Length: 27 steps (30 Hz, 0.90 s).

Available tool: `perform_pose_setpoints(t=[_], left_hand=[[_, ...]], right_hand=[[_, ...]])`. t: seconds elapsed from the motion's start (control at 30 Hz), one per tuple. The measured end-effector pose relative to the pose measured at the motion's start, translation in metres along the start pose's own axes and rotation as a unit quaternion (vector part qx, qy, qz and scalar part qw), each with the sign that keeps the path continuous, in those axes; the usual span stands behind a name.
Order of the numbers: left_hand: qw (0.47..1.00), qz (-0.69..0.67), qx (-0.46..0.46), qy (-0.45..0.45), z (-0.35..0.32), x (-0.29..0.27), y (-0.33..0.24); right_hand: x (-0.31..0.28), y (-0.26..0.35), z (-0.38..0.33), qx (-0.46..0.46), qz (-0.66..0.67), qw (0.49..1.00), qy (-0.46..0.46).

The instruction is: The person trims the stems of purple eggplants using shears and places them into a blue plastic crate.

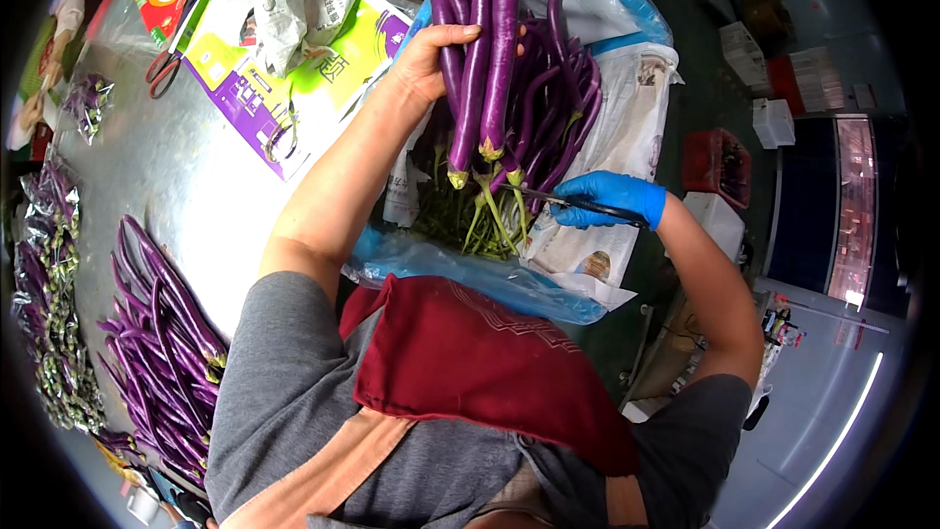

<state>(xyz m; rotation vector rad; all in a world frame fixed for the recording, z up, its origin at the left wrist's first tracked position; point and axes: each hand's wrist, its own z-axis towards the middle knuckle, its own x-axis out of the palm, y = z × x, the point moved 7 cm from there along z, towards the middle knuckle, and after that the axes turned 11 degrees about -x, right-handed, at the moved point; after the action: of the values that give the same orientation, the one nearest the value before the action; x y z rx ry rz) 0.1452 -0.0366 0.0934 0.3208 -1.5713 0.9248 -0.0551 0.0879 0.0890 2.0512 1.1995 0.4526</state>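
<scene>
Evidently, eggplants [500,59] lie clamped within left fingers [453,35], while right fingers [590,186] grip scissors [605,209].

I see long, glossy purple eggplants [475,83], green-capped, in the left hand [431,59]; dark-handled scissors [595,206] point leftward from the right hand [617,196].

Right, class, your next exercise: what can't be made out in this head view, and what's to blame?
All in the head view:
- Left hand: most fingers, hidden behind the held eggplants.
- Rightmost held eggplant: its far end, cut off by the upper edge.
- Scissors: part of the handles, covered by the right hand.
- Red crate: contents too small and dim.
</scene>
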Motion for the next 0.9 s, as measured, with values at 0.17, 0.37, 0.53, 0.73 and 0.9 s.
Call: perform_pose_setpoints(t=[0.17,0.37,0.53,0.73,0.9], left_hand=[[0.998,0.057,0.000,-0.020,-0.001,-0.006,-0.002],[1.000,0.015,-0.001,0.022,-0.001,0.006,0.003],[1.000,0.016,0.002,0.021,0.001,0.009,0.009],[0.993,0.092,0.070,-0.028,-0.015,0.031,-0.023],[0.973,0.057,0.129,-0.181,-0.148,-0.004,-0.127]], right_hand=[[-0.001,0.034,-0.009,-0.063,-0.312,0.948,0.003],[0.007,0.016,0.001,-0.093,-0.329,0.939,0.040],[0.021,0.004,0.036,-0.113,-0.263,0.958,0.022],[0.007,0.003,0.002,-0.141,-0.328,0.928,-0.110],[-0.013,-0.034,-0.035,-0.117,0.083,0.941,-0.307]])
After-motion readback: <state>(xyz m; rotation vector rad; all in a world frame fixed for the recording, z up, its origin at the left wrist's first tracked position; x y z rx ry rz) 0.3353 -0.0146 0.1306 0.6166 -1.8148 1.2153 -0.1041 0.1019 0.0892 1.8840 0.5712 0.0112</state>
